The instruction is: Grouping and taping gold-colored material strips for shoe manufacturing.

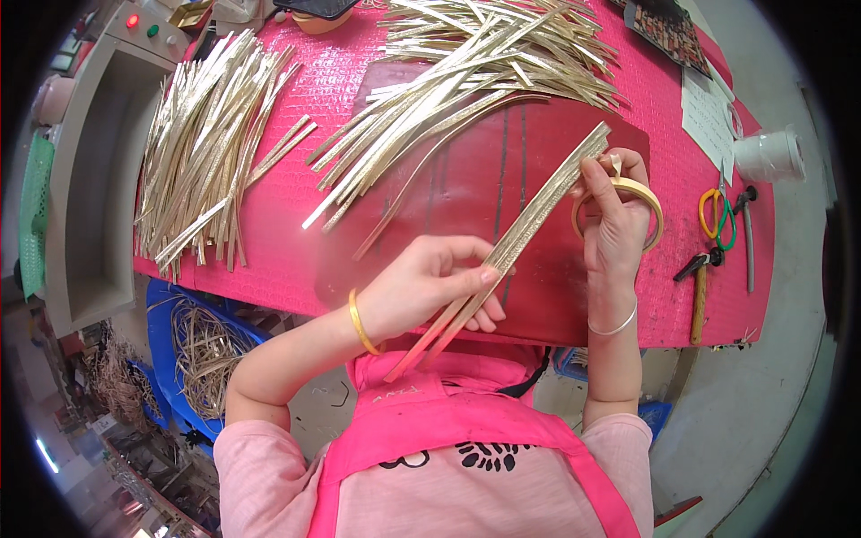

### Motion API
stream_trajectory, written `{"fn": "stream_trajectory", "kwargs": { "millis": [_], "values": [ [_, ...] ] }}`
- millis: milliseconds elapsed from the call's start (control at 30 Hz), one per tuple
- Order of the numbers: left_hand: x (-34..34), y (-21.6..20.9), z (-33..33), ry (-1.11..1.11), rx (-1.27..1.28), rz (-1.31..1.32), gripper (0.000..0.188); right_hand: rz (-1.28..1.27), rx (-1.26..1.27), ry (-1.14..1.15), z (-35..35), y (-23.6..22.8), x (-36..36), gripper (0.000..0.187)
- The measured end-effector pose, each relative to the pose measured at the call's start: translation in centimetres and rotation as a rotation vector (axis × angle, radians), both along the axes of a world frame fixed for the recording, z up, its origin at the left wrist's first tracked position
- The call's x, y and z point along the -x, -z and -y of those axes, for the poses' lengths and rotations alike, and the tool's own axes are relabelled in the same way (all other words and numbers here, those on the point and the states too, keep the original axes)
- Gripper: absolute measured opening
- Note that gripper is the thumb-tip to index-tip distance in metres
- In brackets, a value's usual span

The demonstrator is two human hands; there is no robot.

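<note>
A narrow bundle of flat gold strips (543, 204) slants across the front of the table, its lower ends spread apart near my pink apron. My left hand (435, 285) is closed on the strips below their middle, thumb on top. At the upper end, my right hand (617, 211) pinches the bundle between thumb and fingers. A roll of pale yellow tape (656, 208) hangs around that hand's fingers, and a short loose piece of tape sticks up by the fingertips. Beneath both hands lies a dark red mat (574, 300).
Loose gold strips lie in a left pile (211, 148) and a far pile (502, 54) on the pink table. Scissors (717, 215), a wooden handle (699, 305), a white spool (769, 155) and paper (707, 115) sit right. A blue tub (166, 359) stands lower left, beside a grey machine (85, 197).
</note>
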State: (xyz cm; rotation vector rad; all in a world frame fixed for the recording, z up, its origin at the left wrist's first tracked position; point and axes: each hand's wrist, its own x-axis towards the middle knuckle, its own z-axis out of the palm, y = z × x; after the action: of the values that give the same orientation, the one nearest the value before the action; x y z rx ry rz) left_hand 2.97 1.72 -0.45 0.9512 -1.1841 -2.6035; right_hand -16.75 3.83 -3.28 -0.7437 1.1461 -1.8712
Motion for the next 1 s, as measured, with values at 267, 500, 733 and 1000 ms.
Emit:
{"fn": "stream_trajectory", "kwargs": {
  "millis": [267,500,733,1000],
  "values": [
    [-0.6,1.6,-0.3,0.092,0.059,0.031,0.027,-0.094,-0.013,-0.032,-0.7,-0.3,-0.1,0.021],
    [3.4,0.9,0.6,-0.186,0.237,-0.079,0.028,-0.234,-0.080,-0.006,-1.4,-0.5,-2.1,0.022],
    [3.8,0.5,0.4,-0.220,0.175,-0.092,0.029,-0.278,-0.060,0.055,-1.7,-1.0,-2.5,0.025],
    [4.2,0.8,0.4,-0.239,0.238,-0.120,0.025,-0.356,-0.026,0.064,-1.6,-1.2,-2.5,0.024]
  ]
}}
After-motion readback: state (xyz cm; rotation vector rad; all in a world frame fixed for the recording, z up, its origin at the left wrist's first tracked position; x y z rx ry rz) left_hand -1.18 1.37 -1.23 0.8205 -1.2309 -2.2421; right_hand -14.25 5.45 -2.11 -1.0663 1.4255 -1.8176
